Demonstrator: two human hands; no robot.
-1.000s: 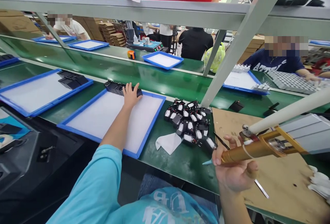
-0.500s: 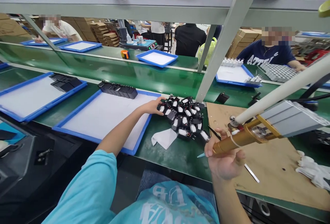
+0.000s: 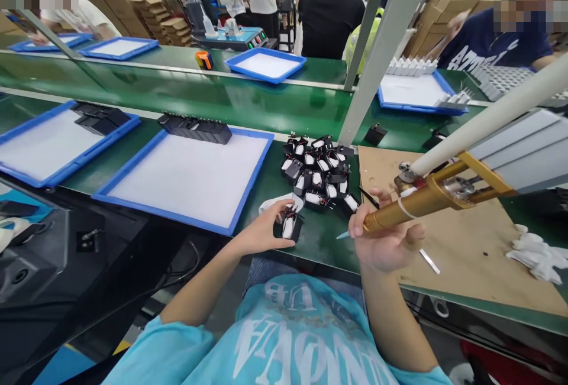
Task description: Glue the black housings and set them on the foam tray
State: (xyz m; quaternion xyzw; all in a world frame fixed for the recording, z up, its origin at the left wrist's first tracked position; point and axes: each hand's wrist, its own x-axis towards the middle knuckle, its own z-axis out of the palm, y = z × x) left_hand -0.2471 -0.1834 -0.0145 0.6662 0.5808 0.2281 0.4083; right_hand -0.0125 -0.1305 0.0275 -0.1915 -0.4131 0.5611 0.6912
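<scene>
My left hand (image 3: 261,230) grips a small black case with a white part inside (image 3: 290,226), thumb and fingers on its sides, close to the table's front edge. Behind it a white cloth (image 3: 268,203) lies partly covered by that hand. A pile of similar black cases (image 3: 317,169) sits just beyond, several with white parts and wires showing. My right hand (image 3: 385,237) is wrapped round a gold-coloured glue dispensing gun (image 3: 393,213) with a pale blue nozzle tip (image 3: 343,235) pointing left. A thin black stick-like tool (image 3: 369,197) also shows by the fingers of this hand.
A blue-rimmed tray (image 3: 235,219) with a row of black cases (image 3: 195,129) stands left; another tray (image 3: 44,181) lies farther left. A slanting metal post (image 3: 377,60) rises behind the pile. Brown board (image 3: 461,255) and white gloves (image 3: 535,255) are at right. Co-workers sit across.
My left hand has drawn one black case from the pile's left side toward me, near the table's front edge. The right hand keeps holding the dispensing gun. The view has tilted down.
</scene>
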